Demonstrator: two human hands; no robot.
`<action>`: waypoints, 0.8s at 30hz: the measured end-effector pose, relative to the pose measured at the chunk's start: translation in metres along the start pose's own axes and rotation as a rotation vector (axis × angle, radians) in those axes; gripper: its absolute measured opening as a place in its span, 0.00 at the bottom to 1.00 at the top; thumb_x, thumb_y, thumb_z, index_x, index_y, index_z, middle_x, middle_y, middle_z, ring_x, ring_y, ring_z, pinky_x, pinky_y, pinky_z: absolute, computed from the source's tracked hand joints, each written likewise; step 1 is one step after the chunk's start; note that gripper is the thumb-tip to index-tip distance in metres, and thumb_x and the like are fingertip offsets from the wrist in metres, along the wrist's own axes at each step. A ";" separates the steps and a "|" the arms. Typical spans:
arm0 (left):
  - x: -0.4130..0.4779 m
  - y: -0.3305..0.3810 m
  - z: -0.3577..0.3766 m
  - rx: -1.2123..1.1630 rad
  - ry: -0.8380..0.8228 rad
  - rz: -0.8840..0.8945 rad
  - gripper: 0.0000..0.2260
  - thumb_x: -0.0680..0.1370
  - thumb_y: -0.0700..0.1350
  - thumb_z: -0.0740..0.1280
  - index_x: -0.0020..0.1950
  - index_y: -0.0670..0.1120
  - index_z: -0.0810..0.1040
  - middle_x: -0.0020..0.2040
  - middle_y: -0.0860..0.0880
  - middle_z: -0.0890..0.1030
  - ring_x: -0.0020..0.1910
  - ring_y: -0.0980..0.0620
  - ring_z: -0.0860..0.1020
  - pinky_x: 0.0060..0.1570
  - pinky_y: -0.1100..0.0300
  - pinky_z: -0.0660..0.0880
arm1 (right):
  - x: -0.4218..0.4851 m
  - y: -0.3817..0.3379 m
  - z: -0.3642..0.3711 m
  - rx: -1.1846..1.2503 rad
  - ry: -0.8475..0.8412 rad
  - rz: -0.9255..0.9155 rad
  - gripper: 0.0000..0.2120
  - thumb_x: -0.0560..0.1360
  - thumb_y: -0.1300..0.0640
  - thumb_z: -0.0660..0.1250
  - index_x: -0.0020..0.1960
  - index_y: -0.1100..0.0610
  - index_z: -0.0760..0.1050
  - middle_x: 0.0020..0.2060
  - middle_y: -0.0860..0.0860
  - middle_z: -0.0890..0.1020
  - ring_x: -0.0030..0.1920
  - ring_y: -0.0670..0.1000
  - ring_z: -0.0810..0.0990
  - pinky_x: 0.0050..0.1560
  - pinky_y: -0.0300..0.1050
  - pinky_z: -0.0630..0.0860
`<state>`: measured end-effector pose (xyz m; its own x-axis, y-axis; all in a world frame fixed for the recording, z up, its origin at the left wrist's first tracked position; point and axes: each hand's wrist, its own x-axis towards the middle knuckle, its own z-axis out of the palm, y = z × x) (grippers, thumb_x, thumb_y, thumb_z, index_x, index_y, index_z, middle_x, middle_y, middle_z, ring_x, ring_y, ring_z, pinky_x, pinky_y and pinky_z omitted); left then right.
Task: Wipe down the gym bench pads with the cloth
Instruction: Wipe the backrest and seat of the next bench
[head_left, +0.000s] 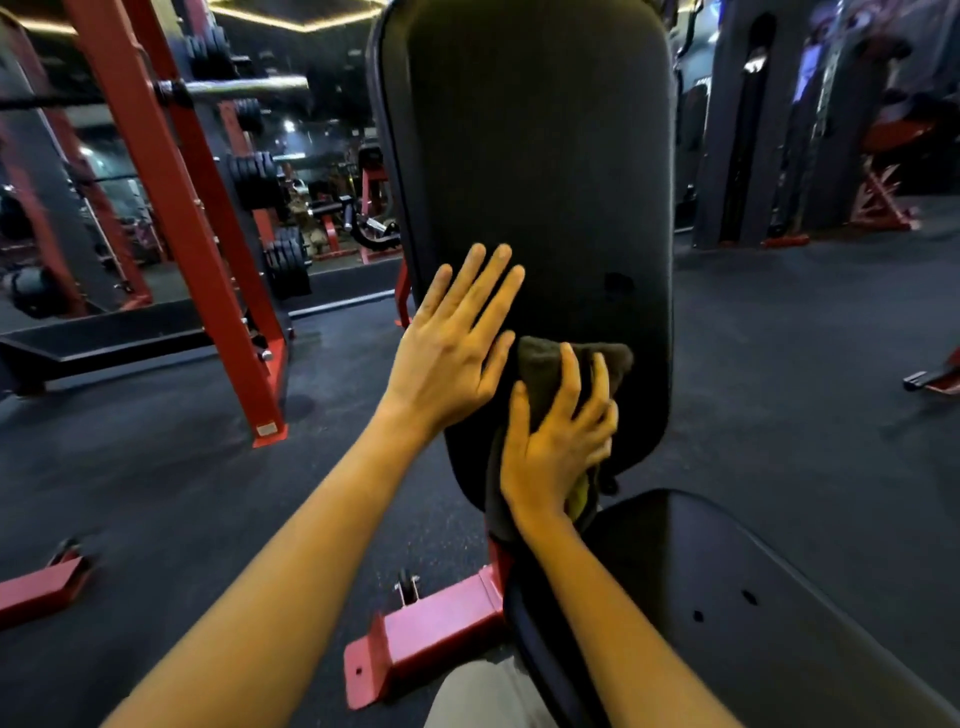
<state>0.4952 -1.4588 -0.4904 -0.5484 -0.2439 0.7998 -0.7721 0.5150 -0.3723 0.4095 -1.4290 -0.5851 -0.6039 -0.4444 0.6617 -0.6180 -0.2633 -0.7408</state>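
The black back pad (535, 171) of the gym bench stands upright in the middle of the view. Below it at the lower right lies the black seat pad (753, 597). My left hand (457, 338) lies flat with straight fingers against the back pad's lower left edge. My right hand (556, 447) presses a dark cloth (545, 364) against the lower part of the back pad, fingers curled over the cloth. A yellowish patch of the cloth shows under the palm, and part of the cloth hangs down behind my wrist.
The bench's red base foot (415, 639) with a small wheel sits on the dark rubber floor. A red rack (171, 197) loaded with weight plates stands at the left. Dark machines (779, 130) stand at the back right. Another red frame piece (41, 582) lies at the lower left.
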 end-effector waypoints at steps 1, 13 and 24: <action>0.001 -0.004 -0.001 0.033 -0.015 0.043 0.23 0.80 0.48 0.57 0.74 0.41 0.64 0.74 0.41 0.62 0.75 0.44 0.56 0.74 0.53 0.44 | 0.019 0.000 0.000 -0.028 0.014 -0.089 0.25 0.77 0.41 0.56 0.72 0.47 0.61 0.72 0.56 0.65 0.66 0.63 0.64 0.59 0.68 0.66; -0.007 -0.003 0.006 0.096 0.042 0.098 0.23 0.79 0.47 0.56 0.73 0.40 0.65 0.73 0.40 0.64 0.74 0.44 0.58 0.75 0.51 0.46 | 0.016 0.000 0.003 -0.065 0.026 -0.064 0.24 0.75 0.43 0.56 0.70 0.47 0.62 0.71 0.55 0.65 0.64 0.64 0.66 0.57 0.66 0.67; -0.006 -0.003 0.008 0.103 0.059 0.094 0.23 0.79 0.48 0.57 0.73 0.40 0.65 0.73 0.40 0.64 0.74 0.44 0.58 0.75 0.51 0.47 | -0.002 0.012 0.003 -0.035 0.063 0.189 0.26 0.75 0.42 0.55 0.71 0.49 0.62 0.71 0.56 0.64 0.63 0.66 0.66 0.56 0.68 0.67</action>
<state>0.4984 -1.4648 -0.4980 -0.6024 -0.1482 0.7843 -0.7488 0.4453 -0.4910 0.4043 -1.4340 -0.5958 -0.7407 -0.4282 0.5176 -0.5067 -0.1497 -0.8490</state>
